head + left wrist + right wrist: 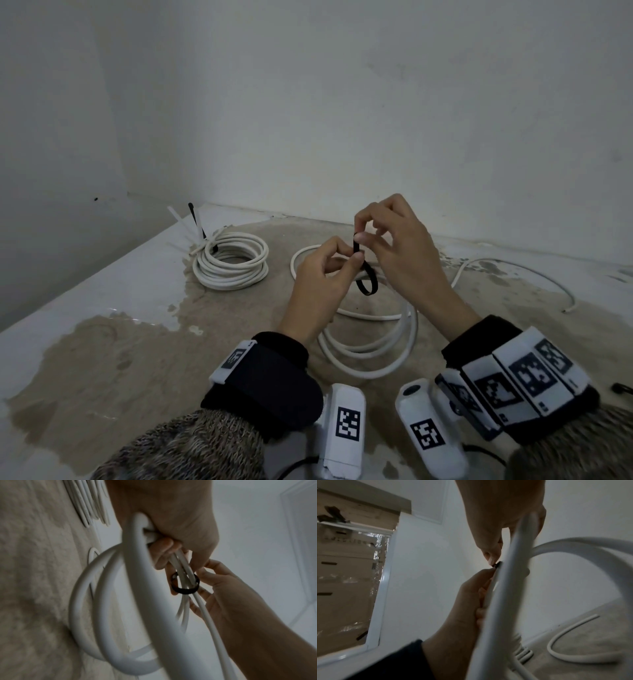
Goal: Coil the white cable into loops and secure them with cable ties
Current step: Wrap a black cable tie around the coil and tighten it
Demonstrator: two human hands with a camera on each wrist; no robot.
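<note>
The white cable (366, 317) lies in loose loops on the stained surface, with its upper part lifted between my hands. A black cable tie (368, 281) forms an open loop around the gathered strands (184, 589). My left hand (346, 260) grips the bundled strands (137, 601) in its curled fingers (164, 550), thumb and forefinger at the tie. Just above it, my right hand (359, 233) pinches the tie's upright tail (497, 565) between thumb and forefinger. The cable's free end (568, 310) trails to the right.
A finished white coil (229, 263) lies at the back left, with white and black tie tails (193, 222) sticking up from it. Walls close off the back and left. A small black item (621, 389) sits at the right edge.
</note>
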